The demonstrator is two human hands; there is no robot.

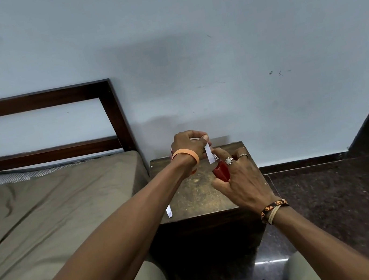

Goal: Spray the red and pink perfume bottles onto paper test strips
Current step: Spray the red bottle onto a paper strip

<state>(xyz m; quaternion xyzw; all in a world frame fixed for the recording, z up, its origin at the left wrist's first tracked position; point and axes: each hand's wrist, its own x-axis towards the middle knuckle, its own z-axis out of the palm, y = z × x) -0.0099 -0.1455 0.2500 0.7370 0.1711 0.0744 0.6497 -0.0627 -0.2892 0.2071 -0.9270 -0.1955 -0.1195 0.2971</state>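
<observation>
- The left grip (187, 143) pinches a strip (209, 153) by its top end, so the free end hangs clear to catch the mist.
- The right grip (239, 179) is clenched round the red bottle (221, 170), one finger on the sprayer (216, 158), likely ready to press.
- The bottle is held above the tabletop (196, 197). Its long axis is tilted, with the top pointing up and away at the strip just beside it.
- The strip's long axis hangs near upright.
- A second strip (169, 211) lies at the tabletop's near left edge.
</observation>
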